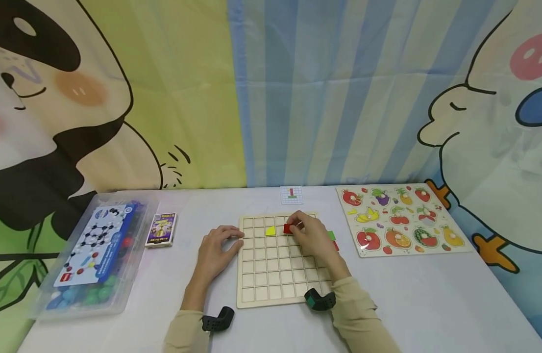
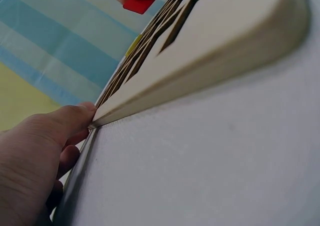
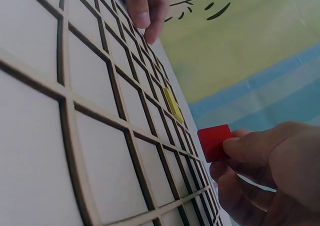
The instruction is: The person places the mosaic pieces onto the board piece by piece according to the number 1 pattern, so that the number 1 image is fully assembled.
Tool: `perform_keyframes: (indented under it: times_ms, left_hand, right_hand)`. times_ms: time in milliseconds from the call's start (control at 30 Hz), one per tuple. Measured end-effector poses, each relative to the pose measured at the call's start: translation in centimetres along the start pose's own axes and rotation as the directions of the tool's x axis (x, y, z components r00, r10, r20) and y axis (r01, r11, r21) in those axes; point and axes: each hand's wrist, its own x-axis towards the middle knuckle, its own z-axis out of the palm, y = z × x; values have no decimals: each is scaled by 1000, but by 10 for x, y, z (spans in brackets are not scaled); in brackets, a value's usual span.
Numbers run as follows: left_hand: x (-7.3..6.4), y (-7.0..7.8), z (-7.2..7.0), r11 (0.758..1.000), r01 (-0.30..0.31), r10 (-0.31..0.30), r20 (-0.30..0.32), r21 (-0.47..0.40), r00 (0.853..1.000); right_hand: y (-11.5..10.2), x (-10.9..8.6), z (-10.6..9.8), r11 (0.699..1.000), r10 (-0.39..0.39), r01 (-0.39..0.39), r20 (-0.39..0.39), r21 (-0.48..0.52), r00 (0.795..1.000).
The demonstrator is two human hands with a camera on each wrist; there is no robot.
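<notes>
Between the thumb and fingers of my right hand [image 1: 309,234] is a small red square tile [image 3: 214,142], pinched over the upper part of a wooden grid board [image 1: 260,279]. In the right wrist view the tile is tilted and held close above the grid. A yellow tile [image 1: 270,231] sits in a cell near the far edge, left of the red one. My left hand [image 1: 215,252] touches the board's left edge with thumb and fingertips, fingers loosely bent. At the board's right edge, a green tile [image 1: 331,236] and another red tile [image 1: 335,246] are partly hidden behind my right arm.
A small pattern card [image 1: 291,195] lies beyond the board. To the right is a fruit puzzle board [image 1: 403,220]. On the left stand a small purple card box [image 1: 161,229] and a clear plastic case [image 1: 129,279] with coloured balls. A curtain [image 1: 293,98] hangs behind the table.
</notes>
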Motion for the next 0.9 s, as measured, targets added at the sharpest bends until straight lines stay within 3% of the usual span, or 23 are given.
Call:
perform_keyframes:
  times_ms: [367, 900]
  left_hand:
    - [1, -2, 0, 1000, 4, -4, -3, -1, 1000]
    - [-1, -2, 1, 1000, 15, -15, -2, -15, 1000]
  right_hand:
    - [-3, 8, 21, 996, 34, -34, -5, -79, 999]
    - [-2, 9, 28, 984, 30, -38, -46, -174, 998]
